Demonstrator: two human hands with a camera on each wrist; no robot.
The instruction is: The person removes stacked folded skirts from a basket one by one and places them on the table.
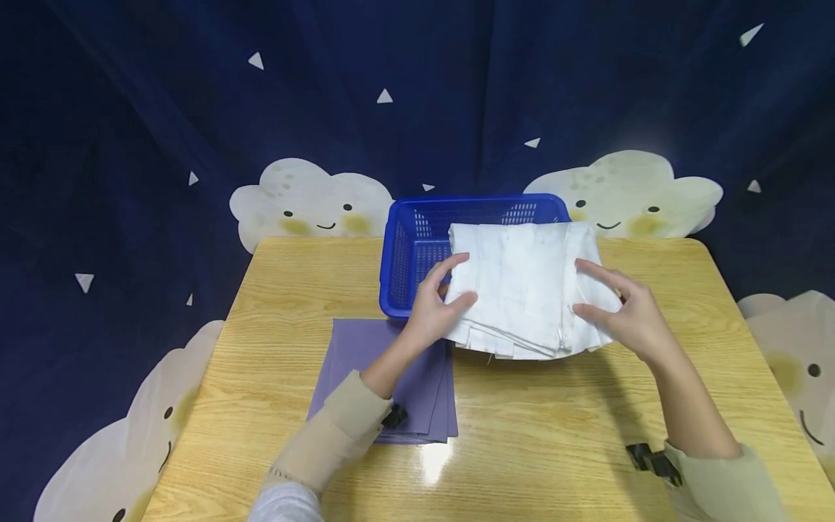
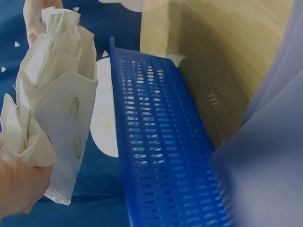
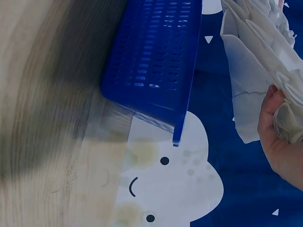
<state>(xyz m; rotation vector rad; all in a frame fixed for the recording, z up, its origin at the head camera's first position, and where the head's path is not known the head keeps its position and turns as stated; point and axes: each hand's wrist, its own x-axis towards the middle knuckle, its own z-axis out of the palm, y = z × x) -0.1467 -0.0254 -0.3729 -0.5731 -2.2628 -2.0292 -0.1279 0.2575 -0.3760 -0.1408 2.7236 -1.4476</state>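
A thick bundle of folded white cloth (image 1: 515,283) is held up between my two hands, over the right part of a blue plastic basket (image 1: 398,254). My left hand (image 1: 433,301) grips its left side, fingers and thumb bent around the edge. On the opposite side my right hand (image 1: 626,312) holds it the same way. Several folded layers of the cloth (image 2: 66,99) show edge-on in the left wrist view. From the right wrist, the bundle (image 3: 251,80) appears raised above the basket's rim (image 3: 189,71). The cloth hides the basket's right side in the head view.
Purple sheets (image 1: 417,391) lie stacked on the wooden table (image 1: 522,449), left of centre, partly under my left forearm. A dark blue curtain (image 1: 424,58) with white clouds and triangles hangs behind the table's far edge.
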